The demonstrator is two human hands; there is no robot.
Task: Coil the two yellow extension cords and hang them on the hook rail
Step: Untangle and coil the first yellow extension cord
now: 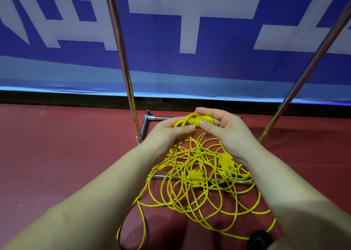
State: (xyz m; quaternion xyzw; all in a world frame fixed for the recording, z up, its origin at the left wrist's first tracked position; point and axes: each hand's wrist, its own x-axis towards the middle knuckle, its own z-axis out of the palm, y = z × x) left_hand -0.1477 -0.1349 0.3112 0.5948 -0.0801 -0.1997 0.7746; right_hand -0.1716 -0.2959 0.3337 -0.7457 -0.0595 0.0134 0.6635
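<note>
Your yellow extension cords (pixel 197 185) lie in one tangled heap on the red floor (pixel 57 154), loops crossing so thickly that you cannot tell one cord from the other. Two yellow connector ends show within the heap: one (pixel 195 176) near the middle, another (pixel 225 161) just beside your right forearm. A third end, a yellow plug (pixel 202 120), is lifted above the pile. Your right hand (pixel 224 128) pinches that plug between thumb and fingers. Your left hand (pixel 169 131) is closed around a short loop of cord (pixel 183 123) right next to the plug. The heap drapes over the lower chrome bar (pixel 161 177) of a metal rack base. Two chrome poles (pixel 123 59) rise from that base, one on each side of your hands. Behind them a blue and white banner (pixel 190 31) hangs down to the floor edge. A small black object (pixel 260 237) sits at the bottom edge, touching a cord strand.
</note>
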